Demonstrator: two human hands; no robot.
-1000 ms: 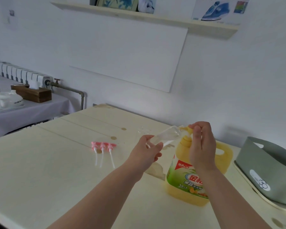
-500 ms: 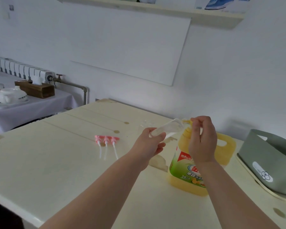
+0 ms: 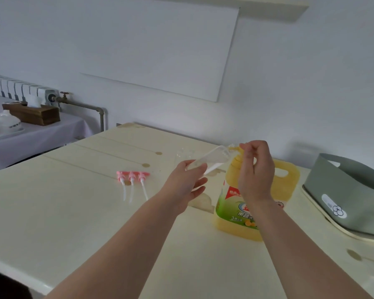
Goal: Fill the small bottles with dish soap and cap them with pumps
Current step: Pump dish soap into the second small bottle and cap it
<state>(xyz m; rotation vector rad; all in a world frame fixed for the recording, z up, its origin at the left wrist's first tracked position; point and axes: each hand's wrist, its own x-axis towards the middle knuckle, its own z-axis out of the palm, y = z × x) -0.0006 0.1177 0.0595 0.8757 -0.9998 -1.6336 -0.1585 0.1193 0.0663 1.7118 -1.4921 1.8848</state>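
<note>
My left hand (image 3: 185,182) holds a small clear bottle (image 3: 212,159) tilted, its mouth up against the yellow pump spout of the big dish soap jug (image 3: 242,210). My right hand (image 3: 256,171) is closed on the jug's pump head above the jug's neck. The jug is yellow with a green label and stands on the cream table (image 3: 73,212). Three pink pumps (image 3: 132,176) with white tubes lie side by side left of my left hand. More clear small bottles (image 3: 185,155) stand faintly visible behind the held one.
A grey-green tub (image 3: 352,190) sits on a cream tray at the table's right edge. To the far left a cloth-covered side table carries a wooden tissue box (image 3: 35,114) and a white teapot (image 3: 0,124). The wall is close behind the table.
The camera has tipped down a little, so the scene sits higher in view. Both hands stay at the jug's spout, the small bottle slightly raised toward it.
</note>
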